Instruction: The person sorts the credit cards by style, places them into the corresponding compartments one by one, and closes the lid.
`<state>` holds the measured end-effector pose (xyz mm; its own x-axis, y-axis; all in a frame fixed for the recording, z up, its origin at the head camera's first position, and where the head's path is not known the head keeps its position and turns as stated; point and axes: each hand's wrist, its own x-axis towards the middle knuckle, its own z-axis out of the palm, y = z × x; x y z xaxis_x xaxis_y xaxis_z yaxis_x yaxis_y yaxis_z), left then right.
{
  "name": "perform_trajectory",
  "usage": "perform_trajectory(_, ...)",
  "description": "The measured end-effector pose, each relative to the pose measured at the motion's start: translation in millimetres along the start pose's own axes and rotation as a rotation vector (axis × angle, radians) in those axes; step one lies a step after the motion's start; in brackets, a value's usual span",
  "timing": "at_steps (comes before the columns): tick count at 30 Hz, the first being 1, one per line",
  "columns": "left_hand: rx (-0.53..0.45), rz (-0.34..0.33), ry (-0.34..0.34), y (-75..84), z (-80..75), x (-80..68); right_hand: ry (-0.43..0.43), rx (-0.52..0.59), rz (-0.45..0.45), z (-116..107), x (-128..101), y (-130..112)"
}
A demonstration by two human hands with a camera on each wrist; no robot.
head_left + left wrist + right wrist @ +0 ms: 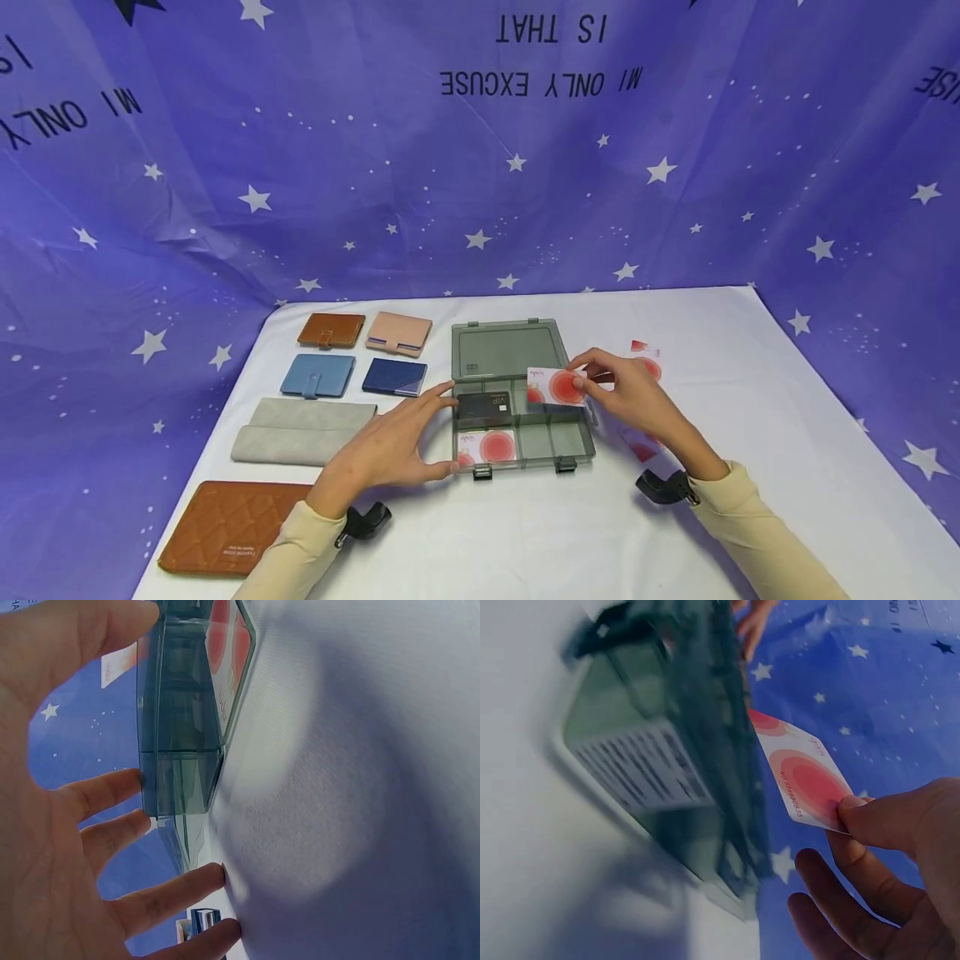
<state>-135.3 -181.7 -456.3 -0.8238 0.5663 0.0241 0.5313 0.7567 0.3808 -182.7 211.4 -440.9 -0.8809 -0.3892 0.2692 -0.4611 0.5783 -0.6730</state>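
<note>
A green see-through divided box lies with its lid folded back. My left hand spreads its fingers at the box's left side; fingertips and thumb tip reach its edge. In the left wrist view those fingers are nearly straight. Between thumb and fingers, my right hand pinches a white card with red circles, held over the right-hand compartments. The right wrist view shows the card tilted beside the box's rim. A black VIP card and another red-circle card lie in the left compartments.
More red-and-white cards lie right of the box, partly behind the right hand. To the left are brown, pink and light blue card holders, a navy case, a grey wallet and a brown quilted pouch.
</note>
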Motion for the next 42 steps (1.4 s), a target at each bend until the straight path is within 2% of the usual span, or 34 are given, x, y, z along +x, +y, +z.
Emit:
perform_trajectory(7, -0.004, 0.007, 0.006, 0.1, 1.5, 0.8, -0.033, 0.062, -0.080, 19, -6, -15)
perform_trajectory(14, 0.004, 0.002, 0.016, 0.1, 1.4, 1.0, -0.137, 0.060, -0.086, 46, -15, -36)
perform_trajectory(18, -0.005, 0.003, 0.016, 0.3, 1.7, 1.1, -0.144, 0.059, -0.092, 61, -20, -43)
perform_trajectory(26, 0.007, 0.005, 0.013, -0.4, 1.8, 1.5, -0.103, -0.027, -0.098, 78, -24, -44)
perform_trajectory(37, 0.005, -0.020, 0.000, 1.6, 0.4, 1.1, -0.177, -0.191, -0.107, 82, -28, -44)
perform_trajectory(42, 0.007, -0.003, 0.010, 1.8, 1.3, 1.4, -0.229, -0.228, -0.106, 85, -32, -46)
